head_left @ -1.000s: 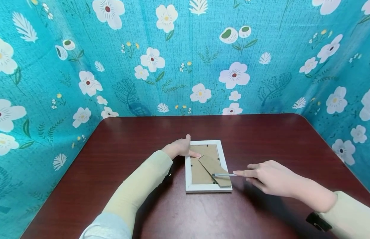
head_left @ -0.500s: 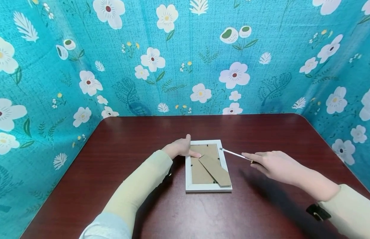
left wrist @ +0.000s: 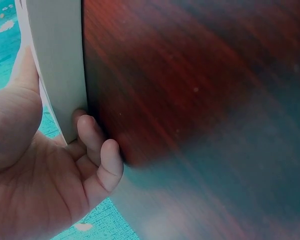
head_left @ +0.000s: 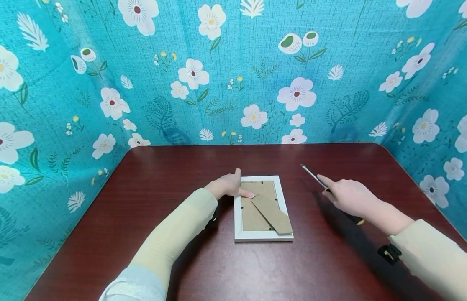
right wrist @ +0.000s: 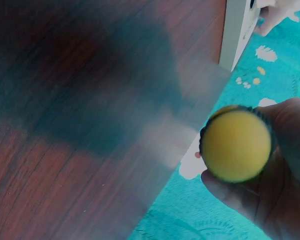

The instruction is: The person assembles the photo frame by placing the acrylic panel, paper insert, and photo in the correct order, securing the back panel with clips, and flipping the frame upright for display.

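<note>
A white picture frame lies face down on the table, its brown backing board showing. Across the board a brown stand leg slants to the lower right corner. Small dark tabs sit along the inner edge. My left hand grips the frame's left side, thumb on the backing; in the left wrist view the fingers curl at the frame's side edge. Right of the frame, my right hand holds a screwdriver above the table, tip pointing away. Its yellow-ended handle shows in the right wrist view.
The dark red-brown table has rounded far corners. A blue flowered cloth hangs behind it and along both sides. A dark wrist device is strapped at the right sleeve.
The screwdriver has lifted off the stand leg, passed over the frame's upper right side and moved right, away from the frame. The left hand and the frame have stayed put.
</note>
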A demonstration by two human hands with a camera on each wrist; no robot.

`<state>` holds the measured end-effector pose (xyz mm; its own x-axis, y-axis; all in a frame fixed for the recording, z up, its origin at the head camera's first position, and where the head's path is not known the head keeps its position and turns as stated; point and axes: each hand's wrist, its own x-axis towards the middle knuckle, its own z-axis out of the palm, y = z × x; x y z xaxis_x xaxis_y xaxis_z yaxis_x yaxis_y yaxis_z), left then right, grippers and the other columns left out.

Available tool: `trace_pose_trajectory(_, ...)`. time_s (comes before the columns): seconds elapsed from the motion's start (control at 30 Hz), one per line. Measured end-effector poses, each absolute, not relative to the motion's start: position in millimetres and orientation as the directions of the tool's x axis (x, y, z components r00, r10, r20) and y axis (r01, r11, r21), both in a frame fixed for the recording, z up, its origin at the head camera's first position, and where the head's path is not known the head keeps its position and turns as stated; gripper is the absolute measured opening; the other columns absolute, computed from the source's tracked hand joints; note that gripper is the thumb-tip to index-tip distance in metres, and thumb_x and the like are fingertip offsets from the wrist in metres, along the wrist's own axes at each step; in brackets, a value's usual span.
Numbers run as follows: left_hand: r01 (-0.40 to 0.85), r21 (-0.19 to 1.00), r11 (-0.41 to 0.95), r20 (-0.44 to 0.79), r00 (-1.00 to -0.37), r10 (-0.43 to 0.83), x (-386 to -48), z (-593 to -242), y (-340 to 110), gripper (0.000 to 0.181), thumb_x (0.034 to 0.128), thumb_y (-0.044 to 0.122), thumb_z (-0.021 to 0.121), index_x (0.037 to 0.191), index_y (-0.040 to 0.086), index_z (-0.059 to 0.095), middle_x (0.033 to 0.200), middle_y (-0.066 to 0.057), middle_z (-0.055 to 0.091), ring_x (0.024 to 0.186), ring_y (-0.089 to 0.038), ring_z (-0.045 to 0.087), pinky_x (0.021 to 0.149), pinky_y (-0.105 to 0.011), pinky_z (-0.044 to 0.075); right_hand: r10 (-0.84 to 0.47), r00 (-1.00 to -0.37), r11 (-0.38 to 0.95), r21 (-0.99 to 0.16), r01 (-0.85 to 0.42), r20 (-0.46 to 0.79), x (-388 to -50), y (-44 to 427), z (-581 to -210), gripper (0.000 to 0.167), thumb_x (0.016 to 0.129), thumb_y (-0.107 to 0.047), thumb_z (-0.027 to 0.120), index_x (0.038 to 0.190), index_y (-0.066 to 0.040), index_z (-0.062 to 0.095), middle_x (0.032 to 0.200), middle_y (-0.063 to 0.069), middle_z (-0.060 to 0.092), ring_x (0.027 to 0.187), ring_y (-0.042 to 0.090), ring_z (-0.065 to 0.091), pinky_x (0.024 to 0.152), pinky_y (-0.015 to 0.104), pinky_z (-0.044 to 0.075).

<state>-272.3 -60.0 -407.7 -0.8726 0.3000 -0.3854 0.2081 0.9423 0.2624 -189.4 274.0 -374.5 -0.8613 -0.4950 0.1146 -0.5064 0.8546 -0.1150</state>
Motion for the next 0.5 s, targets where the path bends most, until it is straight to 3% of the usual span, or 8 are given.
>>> trace_pose_trajectory(0.17, 0.211, 0.251, 0.945, -0.384, -0.874, 0.297, -272.5, -408.7, -59.7, 0.114, 0.0783, 0.065, 0.067, 0.152, 0.0, 0.011, 0.139, -0.021, 0.049, 0.123, -0.025, 0.052, 0.099, -0.034, 0.043, -0.412, -0.911, 0.889, -0.204, -0.409, 0.031, -201.4, 279.9, -380.1, 0.052, 0.09, -0.008, 0.066, 0.132, 0.012, 0.043, 0.055, -0.003, 0.044, 0.045, 0.012, 0.039, 0.043, 0.03, 0.034)
trace_pose_trajectory(0.5, 0.205, 0.242, 0.948, -0.392, -0.873, 0.289, -272.9, -409.3, -59.2, 0.115, 0.0781, 0.066, 0.067, 0.153, 0.0, 0.009, 0.139, -0.021, 0.049, 0.124, -0.025, 0.052, 0.099, -0.034, 0.043, -0.365, -0.929, 0.9, -0.279, -0.336, -0.058, -214.5, 285.6, -392.6, 0.051, 0.092, -0.004, 0.061, 0.13, 0.019, 0.036, 0.063, 0.002, 0.052, 0.049, 0.013, 0.046, 0.046, 0.031, 0.038)
